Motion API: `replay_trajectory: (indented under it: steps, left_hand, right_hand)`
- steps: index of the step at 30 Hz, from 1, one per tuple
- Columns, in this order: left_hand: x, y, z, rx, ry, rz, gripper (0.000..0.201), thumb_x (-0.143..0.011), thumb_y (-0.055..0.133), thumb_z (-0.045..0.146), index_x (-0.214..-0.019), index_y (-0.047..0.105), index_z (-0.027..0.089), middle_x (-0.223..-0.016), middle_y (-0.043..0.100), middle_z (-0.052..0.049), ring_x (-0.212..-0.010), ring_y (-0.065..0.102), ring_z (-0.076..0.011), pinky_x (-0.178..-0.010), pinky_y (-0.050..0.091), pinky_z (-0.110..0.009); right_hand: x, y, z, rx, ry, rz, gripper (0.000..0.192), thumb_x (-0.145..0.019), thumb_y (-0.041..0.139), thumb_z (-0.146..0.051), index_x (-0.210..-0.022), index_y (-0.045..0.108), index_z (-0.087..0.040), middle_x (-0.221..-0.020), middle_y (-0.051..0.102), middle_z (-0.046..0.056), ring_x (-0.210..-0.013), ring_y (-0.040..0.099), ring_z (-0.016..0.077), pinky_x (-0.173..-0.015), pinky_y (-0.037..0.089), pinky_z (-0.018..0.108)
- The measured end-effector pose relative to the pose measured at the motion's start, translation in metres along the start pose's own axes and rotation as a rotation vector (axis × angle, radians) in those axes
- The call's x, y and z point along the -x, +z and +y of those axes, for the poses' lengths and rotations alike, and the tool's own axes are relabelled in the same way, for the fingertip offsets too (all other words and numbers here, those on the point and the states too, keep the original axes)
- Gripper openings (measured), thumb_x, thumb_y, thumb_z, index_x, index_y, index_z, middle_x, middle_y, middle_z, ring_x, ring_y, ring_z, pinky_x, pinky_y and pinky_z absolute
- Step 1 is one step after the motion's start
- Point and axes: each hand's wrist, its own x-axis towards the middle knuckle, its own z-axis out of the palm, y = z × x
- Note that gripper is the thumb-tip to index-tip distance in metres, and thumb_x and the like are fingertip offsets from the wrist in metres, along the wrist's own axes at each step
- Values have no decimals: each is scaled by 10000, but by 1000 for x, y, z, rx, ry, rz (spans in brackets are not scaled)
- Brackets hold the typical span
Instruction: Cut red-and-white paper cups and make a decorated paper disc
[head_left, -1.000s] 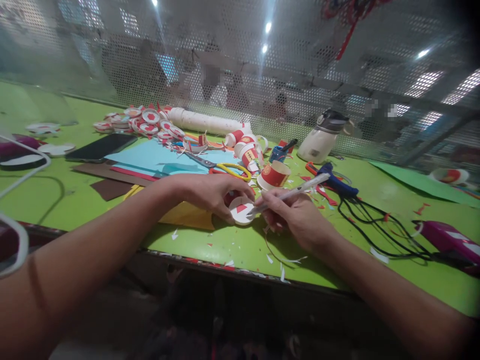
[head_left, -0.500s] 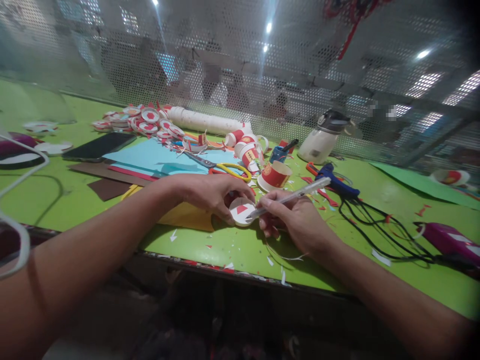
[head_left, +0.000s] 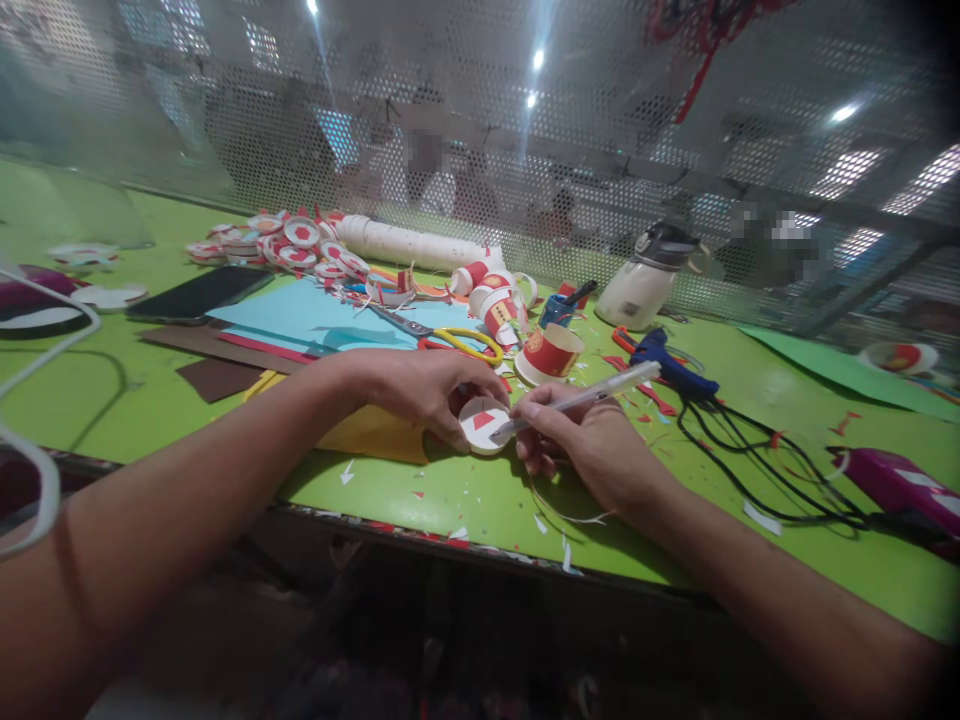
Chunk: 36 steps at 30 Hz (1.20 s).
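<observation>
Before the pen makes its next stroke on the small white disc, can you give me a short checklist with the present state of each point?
1. Left hand steadies the disc: ok, fingers hold its edge.
2. Right hand grips the pen: ok, held in a writing grip.
3. Pen tip at the disc: ok, it meets the right edge, beside the red shape.
4. Whether ink is flowing: cannot tell.
5. Scissors away from both hands: ok, they lie behind the left hand.
6. Table around the disc free of scraps: not ok, paper bits lie there.
</observation>
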Motion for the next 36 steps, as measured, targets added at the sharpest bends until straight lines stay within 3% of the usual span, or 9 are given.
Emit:
replay_trajectory:
  steps: [36]
  left_hand:
    - [0,0,2,4,6,-6,477,-659,685,263,-1103,557,146,-970,603,-44,-831,555,-157,-703,441,-248]
  right_hand:
    - [0,-1,2,-14,-8,1,187,-818,597,-364,-774,562,-186,-547,601,-30,-428,528,79,-422,405,202]
